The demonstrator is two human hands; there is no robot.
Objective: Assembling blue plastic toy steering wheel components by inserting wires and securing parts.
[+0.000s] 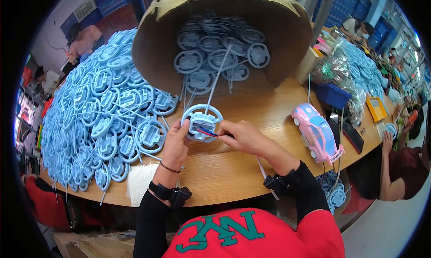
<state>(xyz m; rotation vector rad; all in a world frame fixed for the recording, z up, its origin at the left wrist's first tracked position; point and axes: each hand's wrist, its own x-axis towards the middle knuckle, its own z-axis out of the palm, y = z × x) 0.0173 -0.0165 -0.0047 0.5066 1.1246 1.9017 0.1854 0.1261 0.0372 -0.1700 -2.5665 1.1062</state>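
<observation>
My left hand (175, 143) is closed on the left rim of a light blue toy steering wheel (217, 113), its open-backed hub facing up. A long pale rod (218, 76) sticks out from the wheel toward the box. At the hub, my right hand (244, 136) pinches thin red and dark blue strands that look like wires (206, 132). Their far ends lie within the hub; the fingertips partly hide the rest. To my left rises a large heap of similar steering wheels (107, 96), its nearest pieces close to my left hand.
An open cardboard box (283, 47) lies beyond my hands, with several more wheels (220, 58) inside. On the right stand a pink toy car (316, 132), a blue bin (332, 95) and a yellow tray (376, 108). White sheet (142, 181) lies near the table's front edge. Other people sit around.
</observation>
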